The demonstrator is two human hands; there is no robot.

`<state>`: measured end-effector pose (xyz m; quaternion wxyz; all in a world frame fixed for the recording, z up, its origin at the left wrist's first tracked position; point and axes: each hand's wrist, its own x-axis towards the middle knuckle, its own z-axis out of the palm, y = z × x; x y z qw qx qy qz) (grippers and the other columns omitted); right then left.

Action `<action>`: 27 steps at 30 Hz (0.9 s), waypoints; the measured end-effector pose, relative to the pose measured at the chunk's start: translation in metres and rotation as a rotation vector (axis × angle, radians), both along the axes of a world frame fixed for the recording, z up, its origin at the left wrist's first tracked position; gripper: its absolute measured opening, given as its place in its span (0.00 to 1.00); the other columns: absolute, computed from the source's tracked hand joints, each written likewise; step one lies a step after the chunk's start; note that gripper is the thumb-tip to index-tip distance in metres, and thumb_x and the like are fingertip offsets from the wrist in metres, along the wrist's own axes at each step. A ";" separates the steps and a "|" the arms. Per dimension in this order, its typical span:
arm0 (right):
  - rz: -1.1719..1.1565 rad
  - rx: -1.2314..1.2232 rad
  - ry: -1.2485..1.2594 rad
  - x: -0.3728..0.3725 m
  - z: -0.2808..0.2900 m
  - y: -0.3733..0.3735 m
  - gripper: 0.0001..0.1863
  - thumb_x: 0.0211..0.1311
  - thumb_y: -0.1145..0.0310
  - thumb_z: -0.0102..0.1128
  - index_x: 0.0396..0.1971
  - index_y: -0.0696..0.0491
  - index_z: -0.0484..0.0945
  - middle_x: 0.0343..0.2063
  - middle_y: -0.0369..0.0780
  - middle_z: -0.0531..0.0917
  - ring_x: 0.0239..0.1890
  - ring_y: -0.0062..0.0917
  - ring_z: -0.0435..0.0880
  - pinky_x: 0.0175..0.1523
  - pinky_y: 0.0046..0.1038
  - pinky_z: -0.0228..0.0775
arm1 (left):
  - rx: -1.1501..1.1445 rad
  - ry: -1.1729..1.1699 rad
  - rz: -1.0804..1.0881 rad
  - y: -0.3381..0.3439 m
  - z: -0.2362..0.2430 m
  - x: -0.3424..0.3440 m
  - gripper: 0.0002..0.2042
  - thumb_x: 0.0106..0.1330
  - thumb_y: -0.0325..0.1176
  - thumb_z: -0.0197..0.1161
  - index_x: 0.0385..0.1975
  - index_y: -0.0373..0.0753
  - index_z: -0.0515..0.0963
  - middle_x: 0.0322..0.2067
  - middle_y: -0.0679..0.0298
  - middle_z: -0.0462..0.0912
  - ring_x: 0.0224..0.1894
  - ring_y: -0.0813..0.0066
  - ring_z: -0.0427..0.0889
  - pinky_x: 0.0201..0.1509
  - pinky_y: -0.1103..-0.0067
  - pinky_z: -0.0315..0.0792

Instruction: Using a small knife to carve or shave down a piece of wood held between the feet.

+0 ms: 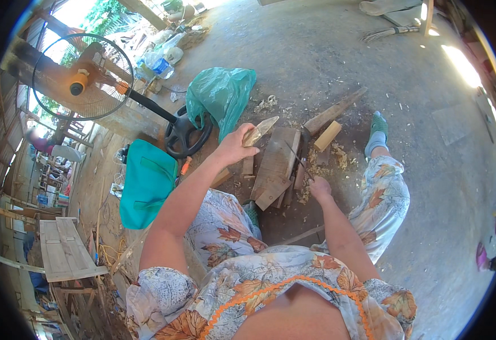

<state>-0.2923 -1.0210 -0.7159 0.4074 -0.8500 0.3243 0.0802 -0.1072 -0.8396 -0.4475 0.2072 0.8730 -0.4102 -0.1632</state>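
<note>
My left hand [237,146] is closed around a light piece of wood [261,131] with a pointed end, lifted beside the low wooden work block [277,160]. In my right hand [320,189] is a thin, dark, knife-like tool [299,158]; its tip points up and left over the block, apart from the pointed piece. The fingers hide its grip end. Just beyond the right hand lie a pale rectangular wood block [328,136] and a long tapering piece of wood [336,111]. Curled wood shavings [339,159] are scattered around them.
A standing fan [83,79] with a dark round base is at the left. Close to my left arm are a green plastic bag [221,96], a teal fabric bag [146,184] and an orange-handled tool [186,165]. My outstretched leg [385,192] bounds the right side.
</note>
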 end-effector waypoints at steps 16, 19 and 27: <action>-0.496 0.689 -0.410 0.032 0.085 -0.016 0.11 0.63 0.64 0.48 0.27 0.56 0.68 0.12 0.36 0.71 0.07 0.20 0.68 0.12 0.23 0.58 | 0.460 -0.172 0.186 -0.039 -0.140 0.024 0.17 0.53 0.38 0.61 0.41 0.37 0.74 0.39 0.50 0.78 0.46 0.55 0.77 0.48 0.65 0.71; -0.476 0.617 -0.382 0.039 0.090 -0.009 0.11 0.64 0.63 0.48 0.28 0.57 0.69 0.12 0.36 0.72 0.08 0.20 0.69 0.13 0.22 0.59 | 0.399 -0.202 0.243 -0.034 -0.184 0.025 0.14 0.56 0.36 0.58 0.40 0.38 0.73 0.40 0.50 0.77 0.46 0.53 0.76 0.48 0.65 0.71; -0.310 0.487 -0.347 0.054 0.048 0.010 0.09 0.63 0.64 0.47 0.30 0.55 0.69 0.17 0.42 0.76 0.15 0.29 0.76 0.21 0.32 0.67 | 0.380 -0.140 0.320 -0.035 -0.252 0.040 0.12 0.58 0.33 0.55 0.41 0.39 0.70 0.42 0.50 0.72 0.44 0.50 0.76 0.47 0.63 0.71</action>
